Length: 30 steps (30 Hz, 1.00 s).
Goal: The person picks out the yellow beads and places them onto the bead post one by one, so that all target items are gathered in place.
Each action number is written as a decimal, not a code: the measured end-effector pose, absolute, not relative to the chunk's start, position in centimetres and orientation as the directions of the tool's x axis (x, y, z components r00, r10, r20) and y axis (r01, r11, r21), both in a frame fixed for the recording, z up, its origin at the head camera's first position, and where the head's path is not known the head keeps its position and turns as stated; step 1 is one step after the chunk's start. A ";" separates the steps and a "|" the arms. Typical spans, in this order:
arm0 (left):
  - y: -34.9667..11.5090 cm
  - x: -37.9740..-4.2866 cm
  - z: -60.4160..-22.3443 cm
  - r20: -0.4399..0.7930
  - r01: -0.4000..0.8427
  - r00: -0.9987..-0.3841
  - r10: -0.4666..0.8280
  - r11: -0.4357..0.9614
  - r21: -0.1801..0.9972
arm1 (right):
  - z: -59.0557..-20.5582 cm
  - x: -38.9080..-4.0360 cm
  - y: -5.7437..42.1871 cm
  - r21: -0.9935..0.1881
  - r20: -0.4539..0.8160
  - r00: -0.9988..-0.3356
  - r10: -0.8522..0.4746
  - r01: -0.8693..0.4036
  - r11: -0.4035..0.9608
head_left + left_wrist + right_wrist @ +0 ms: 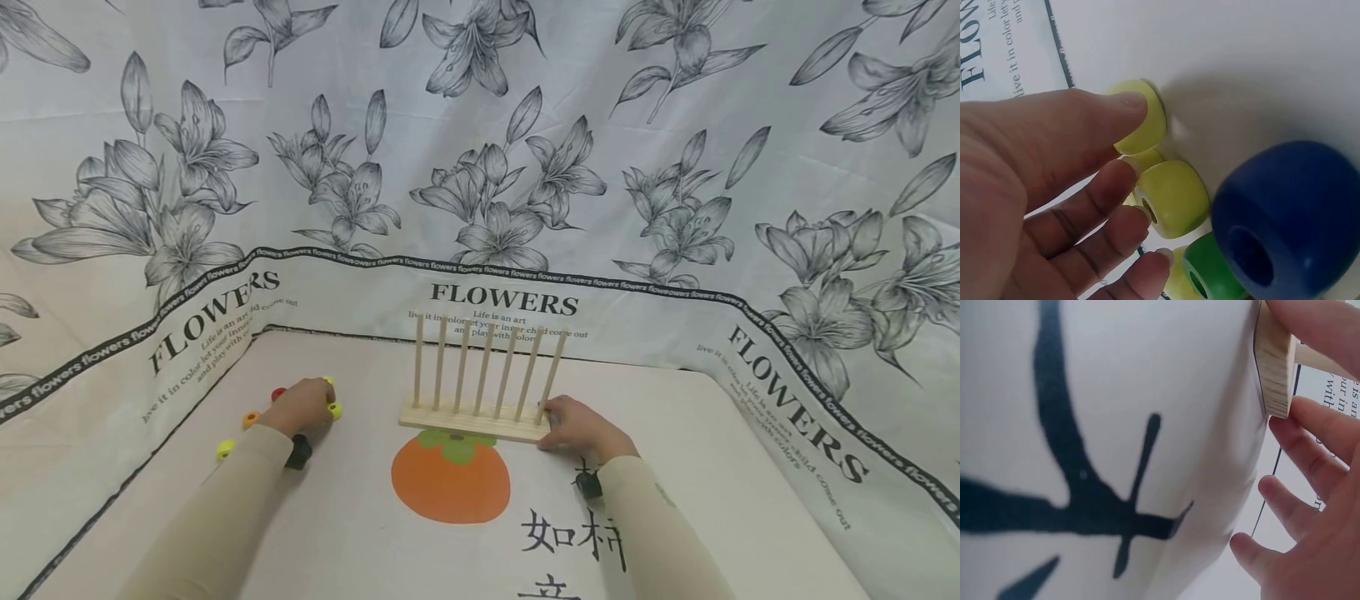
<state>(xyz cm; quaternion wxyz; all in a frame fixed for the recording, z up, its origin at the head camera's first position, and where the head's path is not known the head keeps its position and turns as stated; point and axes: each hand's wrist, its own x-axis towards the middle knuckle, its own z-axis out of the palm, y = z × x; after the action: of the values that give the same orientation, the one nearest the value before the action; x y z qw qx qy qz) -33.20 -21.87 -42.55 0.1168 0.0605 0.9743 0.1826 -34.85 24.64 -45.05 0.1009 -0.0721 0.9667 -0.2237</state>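
Note:
My left hand [303,406] is over loose wooden beads at the left of the table. In the left wrist view its thumb presses a yellow bead [1157,122], pinching it against a finger mostly hidden behind. Below the thumb, the other fingers curl close to a second yellow bead [1175,199]. A green bead [1210,265] and a large-looking blue bead [1297,206] lie nearby. My right hand [581,429] grips the right end of a wooden stand [472,421], thumb and index finger on its base. Several thin upright pegs rise in a row from that base, with no beads on them.
A red bead [278,393], an orange bead [251,419] and another yellow bead [225,450] lie left of my left hand. The pale tablecloth has a printed orange persimmon [450,483] and black characters. Flower-printed curtain [495,183] surrounds the back and sides.

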 end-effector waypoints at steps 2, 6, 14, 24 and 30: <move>-21.9 -33.1 -42.5 -0.199 0.081 -0.966 0.164 0.925 0.371 | -45.0 -34.8 24.6 -0.445 -0.158 -0.966 -0.204 -0.114 0.888; -21.8 -33.0 -42.6 -0.174 0.101 -0.969 0.176 0.923 0.372 | -45.0 -34.7 24.6 -0.450 -0.155 -0.965 -0.213 -0.123 0.884; -21.0 -33.2 -42.4 -0.133 0.128 -0.972 0.195 0.908 0.400 | -45.1 -34.5 24.6 -0.494 -0.171 -0.968 -0.183 -0.077 0.866; -19.5 -33.1 -40.9 -0.073 0.171 -0.971 0.226 0.877 0.449 | -44.8 -34.0 24.7 -0.517 -0.173 -0.969 -0.175 -0.061 0.853; -18.8 -32.8 -40.2 -0.077 0.159 -0.972 0.220 0.868 0.471 | -44.8 -33.7 24.7 -0.525 -0.179 -0.969 -0.170 -0.052 0.850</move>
<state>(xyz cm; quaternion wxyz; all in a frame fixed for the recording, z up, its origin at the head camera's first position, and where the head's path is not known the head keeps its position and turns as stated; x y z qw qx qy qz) -32.77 -18.76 -40.19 0.0641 0.0985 0.9642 0.2378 -33.73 24.75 -44.76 0.1101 -0.0581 0.9554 -0.2679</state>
